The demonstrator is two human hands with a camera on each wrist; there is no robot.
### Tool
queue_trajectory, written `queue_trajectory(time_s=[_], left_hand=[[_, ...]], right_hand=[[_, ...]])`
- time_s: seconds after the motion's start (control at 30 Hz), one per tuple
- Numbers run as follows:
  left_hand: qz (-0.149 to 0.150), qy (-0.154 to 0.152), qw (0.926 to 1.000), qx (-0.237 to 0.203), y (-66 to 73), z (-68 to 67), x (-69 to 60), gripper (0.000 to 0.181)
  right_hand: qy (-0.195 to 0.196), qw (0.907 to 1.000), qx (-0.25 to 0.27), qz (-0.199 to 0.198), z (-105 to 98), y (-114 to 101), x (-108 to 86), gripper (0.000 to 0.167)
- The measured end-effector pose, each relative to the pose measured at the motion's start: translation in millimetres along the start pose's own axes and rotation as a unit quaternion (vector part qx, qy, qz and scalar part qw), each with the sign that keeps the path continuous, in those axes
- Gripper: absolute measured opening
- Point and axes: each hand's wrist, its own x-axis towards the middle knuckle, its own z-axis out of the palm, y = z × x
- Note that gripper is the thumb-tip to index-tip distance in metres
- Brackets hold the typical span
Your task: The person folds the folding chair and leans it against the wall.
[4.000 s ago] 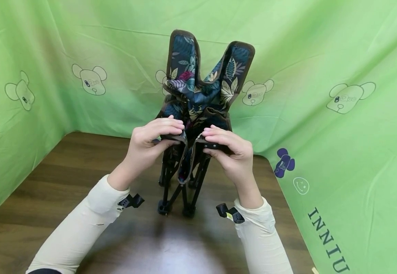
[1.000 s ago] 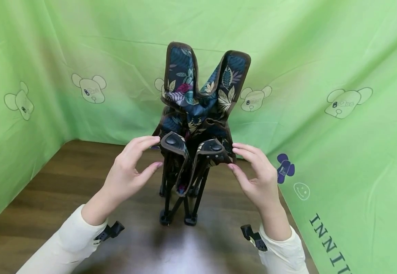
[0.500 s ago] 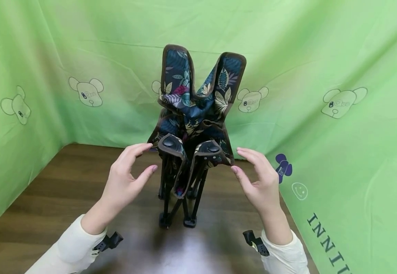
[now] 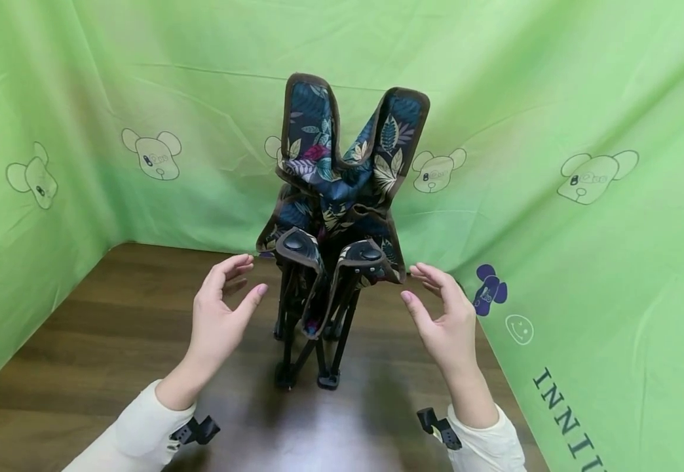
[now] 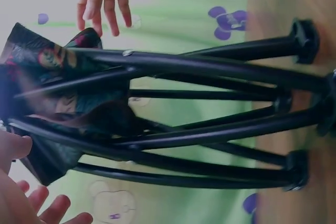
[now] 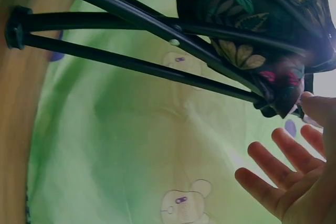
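Note:
A small folding chair [image 4: 342,187] with dark blue leaf-print fabric and brown edging stands upright, partly folded, in the middle of the head view. Its black legs [image 4: 285,328] stay close together and cross. My left hand [image 4: 221,311] hovers just left of the chair's front corner, fingers loosely bent and holding nothing. To the right of the other front corner, my right hand [image 4: 445,318] is held the same way, apart from the fabric. The left wrist view shows the crossed leg tubes [image 5: 210,72] up close; the right wrist view shows the seat fabric's underside [image 6: 241,19].
The chair's feet [image 4: 328,380] rest on a brown wood-grain table [image 4: 112,341]. Green cloth [image 4: 212,98] printed with bear heads encloses the back and both sides. Black wrist cameras [image 4: 197,431] sit on both sleeves.
Both hands pinched the chair's front corners four seconds ago. They have let go and moved outward and down. The chair still stands partly folded in the same place.

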Motion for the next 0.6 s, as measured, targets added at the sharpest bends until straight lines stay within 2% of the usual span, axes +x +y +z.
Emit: queue_trajectory(time_s=[0.13, 0.3, 0.5, 0.6], left_hand=[[-0.034, -0.002, 0.9994, -0.012, -6.3, 3.9, -11.5, 0.049], [-0.095, -0.033, 0.9948, -0.015, -14.0, 5.7, -24.9, 0.048], [-0.172, -0.103, 0.9797, 0.007, -26.3, 1.2, -39.3, 0.046], [-0.199, -0.119, 0.9727, 0.002, -32.8, 0.1, -44.2, 0.044]], right_hand=[[0.002, 0.9988, 0.021, 0.043, 4, -8, -3.4, 0.052], [0.002, 0.9896, 0.072, 0.124, 13, 13, -19.1, 0.052], [-0.032, 0.9723, 0.136, 0.188, 23, 29, -40.6, 0.047], [-0.048, 0.9656, 0.139, 0.215, 28, 29, -48.3, 0.046]])
